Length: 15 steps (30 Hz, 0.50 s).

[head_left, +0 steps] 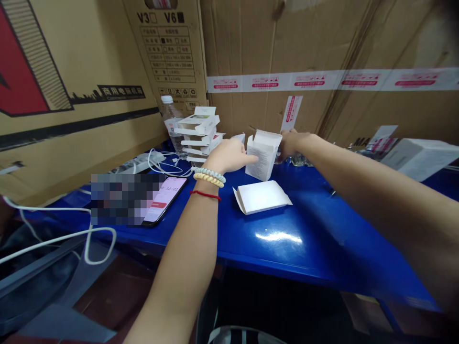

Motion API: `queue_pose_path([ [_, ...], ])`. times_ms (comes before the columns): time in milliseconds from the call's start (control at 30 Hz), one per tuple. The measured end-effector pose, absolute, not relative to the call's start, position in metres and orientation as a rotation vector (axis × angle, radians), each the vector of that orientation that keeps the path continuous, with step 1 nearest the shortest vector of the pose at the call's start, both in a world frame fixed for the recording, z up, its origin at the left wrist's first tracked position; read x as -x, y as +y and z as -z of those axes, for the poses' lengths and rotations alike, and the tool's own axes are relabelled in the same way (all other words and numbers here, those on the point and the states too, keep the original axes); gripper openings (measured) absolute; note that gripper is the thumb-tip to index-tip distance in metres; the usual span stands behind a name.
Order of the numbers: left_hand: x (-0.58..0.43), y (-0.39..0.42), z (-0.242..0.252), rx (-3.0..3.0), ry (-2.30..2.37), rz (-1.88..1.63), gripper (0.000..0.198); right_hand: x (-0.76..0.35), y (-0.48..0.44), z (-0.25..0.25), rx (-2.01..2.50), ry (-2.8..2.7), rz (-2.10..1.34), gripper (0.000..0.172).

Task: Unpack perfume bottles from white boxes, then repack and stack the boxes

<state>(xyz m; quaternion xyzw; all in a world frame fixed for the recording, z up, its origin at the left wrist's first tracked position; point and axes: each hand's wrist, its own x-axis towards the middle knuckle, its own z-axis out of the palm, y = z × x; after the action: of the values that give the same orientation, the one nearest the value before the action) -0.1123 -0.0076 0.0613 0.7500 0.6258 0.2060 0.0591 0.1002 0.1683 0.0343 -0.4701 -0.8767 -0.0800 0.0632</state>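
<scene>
My left hand (231, 155) grips the left side of a small white carton (263, 155) that stands upright on the blue table (308, 229), its top flaps open. My right hand (289, 143) holds the carton's right side from behind; its fingers are partly hidden by the box. A flat white box lid (261, 197) lies on the table just in front of the carton. Bead bracelets and a red string circle my left wrist.
A stack of white cartons (201, 136) and a plastic water bottle (171, 122) stand at the back left. A phone (165, 199) and white cables (161, 165) lie at the left. A larger white box (418, 157) sits at the right. Cardboard boxes (272, 52) wall the back.
</scene>
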Motion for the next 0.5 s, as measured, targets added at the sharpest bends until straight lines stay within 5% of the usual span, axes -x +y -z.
queue_pose_path([
  [500, 0.115, -0.007, -0.060, -2.039, 2.119, -0.962, 0.022, -0.094, 0.153, -0.040, 1.537, -2.688, 0.404, 0.037],
])
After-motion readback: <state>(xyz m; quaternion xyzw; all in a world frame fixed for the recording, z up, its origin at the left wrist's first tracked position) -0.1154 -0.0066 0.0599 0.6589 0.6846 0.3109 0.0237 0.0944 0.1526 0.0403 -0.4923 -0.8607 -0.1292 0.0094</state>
